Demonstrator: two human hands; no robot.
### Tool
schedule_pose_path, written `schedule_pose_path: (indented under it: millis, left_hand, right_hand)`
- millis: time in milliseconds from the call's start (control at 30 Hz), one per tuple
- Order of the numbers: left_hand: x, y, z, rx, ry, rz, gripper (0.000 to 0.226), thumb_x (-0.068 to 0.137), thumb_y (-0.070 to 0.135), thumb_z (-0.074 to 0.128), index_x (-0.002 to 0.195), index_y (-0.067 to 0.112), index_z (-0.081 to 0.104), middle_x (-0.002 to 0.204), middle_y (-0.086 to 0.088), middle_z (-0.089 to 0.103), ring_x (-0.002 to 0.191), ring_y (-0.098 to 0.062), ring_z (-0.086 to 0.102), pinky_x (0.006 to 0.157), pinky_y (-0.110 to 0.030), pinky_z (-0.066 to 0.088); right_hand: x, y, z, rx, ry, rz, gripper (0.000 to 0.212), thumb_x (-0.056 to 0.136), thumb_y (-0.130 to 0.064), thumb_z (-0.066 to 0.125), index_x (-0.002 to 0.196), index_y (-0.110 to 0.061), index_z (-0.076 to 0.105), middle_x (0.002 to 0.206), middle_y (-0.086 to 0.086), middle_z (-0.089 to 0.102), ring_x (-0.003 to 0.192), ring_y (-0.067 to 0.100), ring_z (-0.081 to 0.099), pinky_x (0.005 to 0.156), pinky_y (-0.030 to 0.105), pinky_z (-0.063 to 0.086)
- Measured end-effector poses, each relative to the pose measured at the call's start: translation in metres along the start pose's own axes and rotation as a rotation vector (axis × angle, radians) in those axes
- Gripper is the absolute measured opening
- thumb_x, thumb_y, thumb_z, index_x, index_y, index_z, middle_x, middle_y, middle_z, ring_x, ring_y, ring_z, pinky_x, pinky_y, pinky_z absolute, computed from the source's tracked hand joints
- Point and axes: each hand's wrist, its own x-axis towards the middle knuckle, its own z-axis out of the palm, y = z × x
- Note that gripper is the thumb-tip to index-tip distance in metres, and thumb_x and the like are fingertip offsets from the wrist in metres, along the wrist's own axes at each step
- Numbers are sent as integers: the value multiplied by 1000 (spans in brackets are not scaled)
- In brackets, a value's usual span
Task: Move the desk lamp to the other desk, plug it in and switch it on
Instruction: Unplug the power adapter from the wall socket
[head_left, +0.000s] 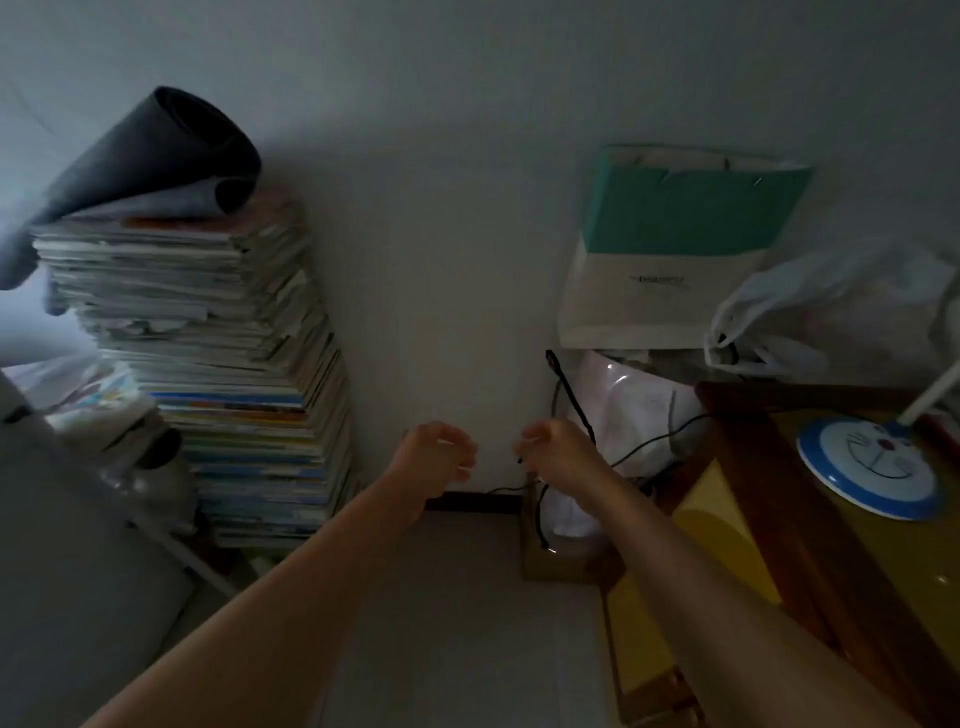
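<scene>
The desk lamp (870, 467) stands on the desk (769, 499) at the right; its round blue-and-white base has a cartoon face and a white stem rises out of view. A thin black cord (649, 441) runs from the desk edge down toward the wall. My right hand (556, 452) is curled around a bundled loop of that cord, which hangs below it. My left hand (436, 454) hovers a little to the left, fingers bent and apart, with nothing visible in it. Both hands are in front of the white wall. The room is dim.
A tall leaning stack of books (223, 374) stands at the left with a dark rolled mat (171, 150) on top. A teal-and-white paper bag (670, 244) and a white plastic bag (810, 317) sit behind the desk. A cardboard box (556, 561) sits on the floor by the wall.
</scene>
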Motion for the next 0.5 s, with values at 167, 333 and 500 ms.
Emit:
schedule_pose_path:
  millis: [167,333,500]
  left_hand:
    - [12,-5,-14,-62,62,-65,24,94,6,43,72,14,52,50,0,64,29,-4,56,26,-5,31]
    - [32,-8,-34,-3,79,-71,24,92,5,43,71,15,49,70,-4,55,48,-13,57,25,-6,28]
    - [71,-8,-63,9,57,-76,25,92,1,47,71,14,48,72,-4,53,42,-8,58,25,-7,32]
  right_hand:
    - [18,-1,14,-19,-28,-11,42,84,-35,60,117,-10,56,116,13,65,105,27,62,86,37,51]
    - [43,-10,39,-51,-39,-14,39,84,-33,60,113,-7,57,115,15,65,104,29,63,87,40,51]
    - [81,-21,71,-108,-45,22,40,84,-35,61,114,-9,57,117,13,65,105,26,61,78,25,42]
